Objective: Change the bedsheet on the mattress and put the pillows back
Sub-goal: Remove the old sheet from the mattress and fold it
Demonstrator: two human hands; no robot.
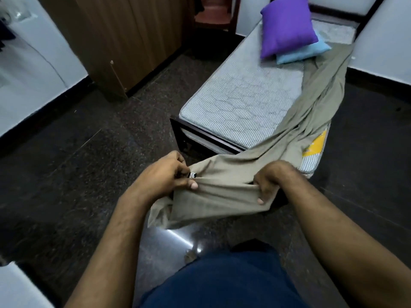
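Khaki bedsheet (295, 121) stretched lengthwise along mattress (240, 96), toward viewer.

Bare forearms, no sleeves in view, no watch or rings on left hand (165, 174) or right hand (270, 181). Dark blue garment (222, 283) over lower body.

Matt cloth bedsheet (255, 165); floor (89, 174) seemingly polished stone.

olive bedsheet (315, 112) bunched lengthwise along bare striped mattress (240, 96), trailing off foot; purple pillow (287, 27) atop blue pillow (304, 53) near head.
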